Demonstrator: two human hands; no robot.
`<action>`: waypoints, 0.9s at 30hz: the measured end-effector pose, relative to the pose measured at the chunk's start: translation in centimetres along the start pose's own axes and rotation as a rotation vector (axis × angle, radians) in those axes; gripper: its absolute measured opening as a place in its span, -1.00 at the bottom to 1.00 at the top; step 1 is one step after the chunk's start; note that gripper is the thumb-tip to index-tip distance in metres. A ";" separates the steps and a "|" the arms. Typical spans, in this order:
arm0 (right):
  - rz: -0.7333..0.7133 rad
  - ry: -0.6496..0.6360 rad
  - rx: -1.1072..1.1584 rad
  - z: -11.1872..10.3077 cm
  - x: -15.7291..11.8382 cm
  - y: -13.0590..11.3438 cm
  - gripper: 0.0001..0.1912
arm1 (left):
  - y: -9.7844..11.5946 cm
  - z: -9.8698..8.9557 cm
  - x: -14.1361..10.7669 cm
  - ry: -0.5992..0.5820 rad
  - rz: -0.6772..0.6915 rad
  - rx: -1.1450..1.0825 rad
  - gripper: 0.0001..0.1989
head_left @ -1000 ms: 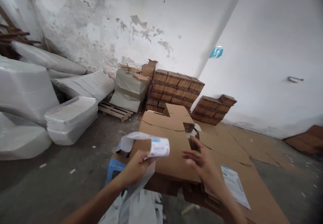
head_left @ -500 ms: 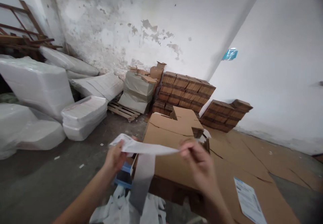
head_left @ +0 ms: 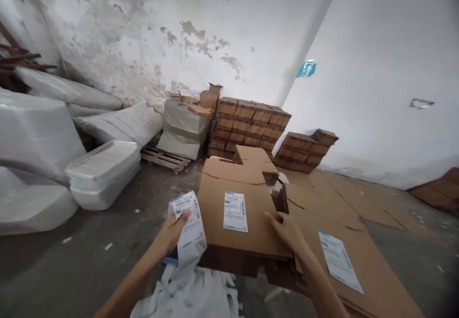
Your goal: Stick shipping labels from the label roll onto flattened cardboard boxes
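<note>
My left hand (head_left: 174,232) pinches a strip of printed white labels (head_left: 189,217) left of the cardboard stack; its lower end hangs toward a heap of white strips (head_left: 193,294). On the top flattened carton (head_left: 211,213) lies a flat white label (head_left: 235,212) with a barcode. My right hand (head_left: 285,229) rests at that carton's right edge, thumb and forefinger apart, holding nothing that I can make out. Another labelled carton sheet (head_left: 304,222) lies to the right, its white label (head_left: 340,261) near my right forearm.
Bundled cardboard stacks (head_left: 251,122) stand by the back wall, beside a wrapped bale (head_left: 184,126) and a wooden pallet (head_left: 167,160). Plastic-wrapped white bundles (head_left: 103,169) sit at the left. More flat cardboard (head_left: 344,193) covers floor at the right.
A label now lies on the top carton. The strip no longer stretches between my hands; my right hand has let go of it and moved to the carton's right edge. The view has shifted right.
</note>
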State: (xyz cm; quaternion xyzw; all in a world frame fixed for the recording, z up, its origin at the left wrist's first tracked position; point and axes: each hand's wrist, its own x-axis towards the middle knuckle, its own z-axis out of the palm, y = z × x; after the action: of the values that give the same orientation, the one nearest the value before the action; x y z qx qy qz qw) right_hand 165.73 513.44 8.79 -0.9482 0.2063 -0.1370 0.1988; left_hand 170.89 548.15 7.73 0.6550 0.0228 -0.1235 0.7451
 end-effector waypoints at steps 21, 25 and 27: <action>0.646 0.349 0.240 -17.1 -2.9 22.6 -0.80 | 7.2 4.4 -3.6 -0.109 0.082 -0.197 -0.41; 0.311 0.339 0.252 -13.0 -3.5 12.4 -0.64 | 6.7 6.2 -4.5 -0.311 0.086 -0.117 -0.58; -0.023 0.044 0.561 -9.9 -4.6 3.1 -0.43 | 6.5 7.4 -5.1 -0.325 0.121 0.009 -0.79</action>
State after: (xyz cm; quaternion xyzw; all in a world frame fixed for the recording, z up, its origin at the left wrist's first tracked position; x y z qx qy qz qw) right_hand 157.30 509.75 15.39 -0.8552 0.1538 -0.2116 0.4475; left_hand 166.39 542.40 16.06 0.6300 -0.1381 -0.1829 0.7420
